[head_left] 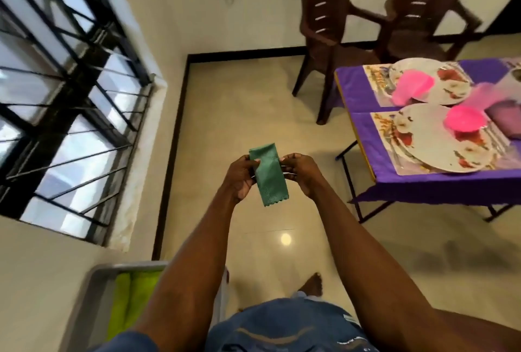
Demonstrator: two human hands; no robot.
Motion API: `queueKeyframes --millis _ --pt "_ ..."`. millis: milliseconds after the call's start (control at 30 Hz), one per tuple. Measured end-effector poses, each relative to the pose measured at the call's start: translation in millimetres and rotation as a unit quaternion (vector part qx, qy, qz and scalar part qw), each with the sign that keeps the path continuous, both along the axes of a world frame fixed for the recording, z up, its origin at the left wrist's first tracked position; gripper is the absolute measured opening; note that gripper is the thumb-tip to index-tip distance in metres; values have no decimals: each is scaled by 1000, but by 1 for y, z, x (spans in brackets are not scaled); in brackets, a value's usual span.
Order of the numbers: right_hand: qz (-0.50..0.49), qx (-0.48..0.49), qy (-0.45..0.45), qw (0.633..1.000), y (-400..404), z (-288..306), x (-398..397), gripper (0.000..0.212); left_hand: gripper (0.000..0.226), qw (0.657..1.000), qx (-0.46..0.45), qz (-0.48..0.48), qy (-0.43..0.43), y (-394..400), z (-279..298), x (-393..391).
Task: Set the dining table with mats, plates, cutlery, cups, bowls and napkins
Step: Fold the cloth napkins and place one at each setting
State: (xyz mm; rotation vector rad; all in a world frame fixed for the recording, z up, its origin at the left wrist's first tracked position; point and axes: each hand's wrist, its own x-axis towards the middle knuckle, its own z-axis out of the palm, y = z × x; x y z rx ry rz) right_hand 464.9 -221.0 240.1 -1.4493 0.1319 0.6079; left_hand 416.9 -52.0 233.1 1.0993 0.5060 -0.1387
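Green cloth napkin (269,174), folded long and thin, is up in the air in front of us, over the floor (253,114). Our left hand (241,178) curls its fingers (252,164) round the left edge. Our right hand (301,174) pinches the right edge near the top. The worktop (423,186) is off to our right, well apart from the napkin. It has a purple cloth, two white flowered plates (439,154), and a pink bowl (465,121) on the near plate. Two brown chairs (324,27) stand behind it.
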Motion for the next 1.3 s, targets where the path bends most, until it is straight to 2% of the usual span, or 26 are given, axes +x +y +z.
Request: queueKeyframes --millis 100,267,400,533,600,733,900,1000,1133,1300 --pt "-17 -9 -5 1000 -39 -4 18 6 12 999 -42 -3 -6 -41 1 36" --pt "-11 -22 13 1000 -110 -4 51 14 19 996 -90 -22 0 -112 4 105" --pt "-28 -31 30 999 -170 -3 73 16 9 995 -82 -58 -1 -172 10 153" --pt "-23 -1 52 998 -224 3 90 38 9 990 -65 -124 19 -239 20 189" --pt "-72 31 54 995 -252 3 97 31 10 984 -61 -167 22 -271 22 206" --pt "-178 65 61 980 -308 2 105 30 29 970 -56 -232 40 -334 17 238" --pt "-249 46 55 966 -375 -10 125 30 22 959 -37 -275 58 -410 6 278" --pt "-286 43 56 956 -407 -13 142 22 19 947 -33 -314 65 -447 -2 300" --pt "-342 -5 46 938 -445 -18 161 14 13 938 -8 -346 29 -495 -9 322" --pt "-415 -7 57 908 -500 -25 165 20 11 923 69 -378 -20 -551 -9 333"
